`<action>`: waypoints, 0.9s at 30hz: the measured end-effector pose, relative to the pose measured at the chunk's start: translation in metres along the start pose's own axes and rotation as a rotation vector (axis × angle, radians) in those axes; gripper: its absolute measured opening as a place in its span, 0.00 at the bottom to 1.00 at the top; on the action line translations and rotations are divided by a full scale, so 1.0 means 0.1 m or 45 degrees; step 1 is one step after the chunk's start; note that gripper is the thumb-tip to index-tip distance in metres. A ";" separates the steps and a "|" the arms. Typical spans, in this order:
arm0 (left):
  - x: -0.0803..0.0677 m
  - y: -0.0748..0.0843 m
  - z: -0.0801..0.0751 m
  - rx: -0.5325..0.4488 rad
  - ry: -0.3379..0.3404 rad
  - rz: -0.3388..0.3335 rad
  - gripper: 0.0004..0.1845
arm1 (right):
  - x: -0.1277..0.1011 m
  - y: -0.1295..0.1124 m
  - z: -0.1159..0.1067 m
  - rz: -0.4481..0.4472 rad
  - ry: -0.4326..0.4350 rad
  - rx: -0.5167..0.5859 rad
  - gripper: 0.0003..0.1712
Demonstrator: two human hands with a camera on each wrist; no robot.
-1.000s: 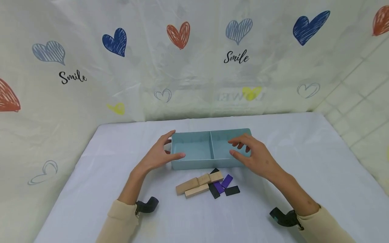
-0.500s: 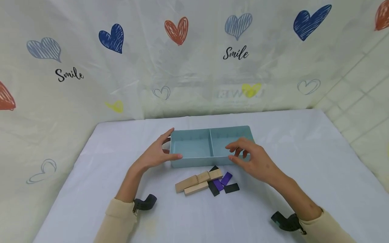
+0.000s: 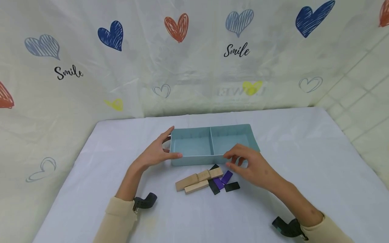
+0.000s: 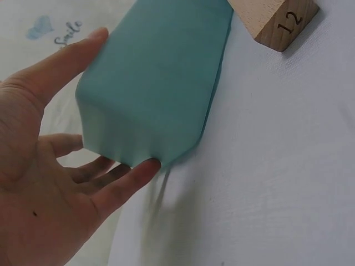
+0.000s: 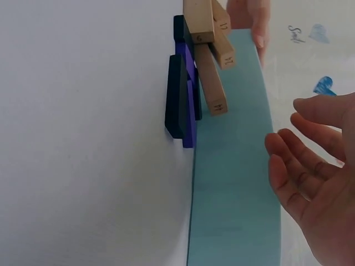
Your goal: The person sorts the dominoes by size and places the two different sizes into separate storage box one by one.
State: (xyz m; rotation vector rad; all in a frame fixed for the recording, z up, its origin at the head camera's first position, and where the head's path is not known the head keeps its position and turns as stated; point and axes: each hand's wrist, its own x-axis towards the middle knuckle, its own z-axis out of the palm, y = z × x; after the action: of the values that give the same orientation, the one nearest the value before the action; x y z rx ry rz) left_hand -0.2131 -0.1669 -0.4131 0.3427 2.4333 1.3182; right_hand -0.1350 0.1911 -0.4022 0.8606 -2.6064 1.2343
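Left hand (image 3: 155, 153): my relaxed fingers cup the shallow two-compartment teal plastic tray's (image 3: 194, 160) left end.
Right hand (image 3: 250, 165): released, hovering at its front-right edge.
Wrist view: wooden block (image 4: 283, 22) numbered 12.

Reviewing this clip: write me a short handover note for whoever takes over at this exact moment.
Left hand: open, thumb and fingers resting against the left end of the blue tray, steadying it.
Right hand: open and holding nothing, fingers loosely bent, beside the tray's right front corner, near the pile.
Things: the tray has two compartments, both with nothing in them. Just in front of it on the white cloth lie the wooden blocks, numbered on their ends, and the purple and black tiles, partly overlapping.
Done: tray is placed; no piece is in it.
Left: apparently every block and tile is yet to be picked up.
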 end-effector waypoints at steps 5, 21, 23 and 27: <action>-0.01 0.00 0.00 -0.008 0.001 0.005 0.61 | -0.01 -0.02 0.06 -0.002 -0.048 0.035 0.15; 0.03 -0.02 0.00 -0.034 0.013 0.024 0.60 | -0.02 0.00 0.21 0.021 -0.197 -0.007 0.15; 0.03 -0.02 0.00 -0.034 0.015 0.029 0.61 | -0.02 0.01 0.23 0.015 -0.217 -0.013 0.15; 0.03 -0.03 0.00 -0.042 0.018 0.033 0.61 | -0.02 0.01 0.26 -0.002 -0.255 -0.014 0.15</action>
State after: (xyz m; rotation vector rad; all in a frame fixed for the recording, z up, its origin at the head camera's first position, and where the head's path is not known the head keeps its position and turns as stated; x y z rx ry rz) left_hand -0.2157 -0.1675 -0.4158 0.3590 2.4234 1.3749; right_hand -0.1311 0.1736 -0.4205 1.0345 -2.7613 1.1889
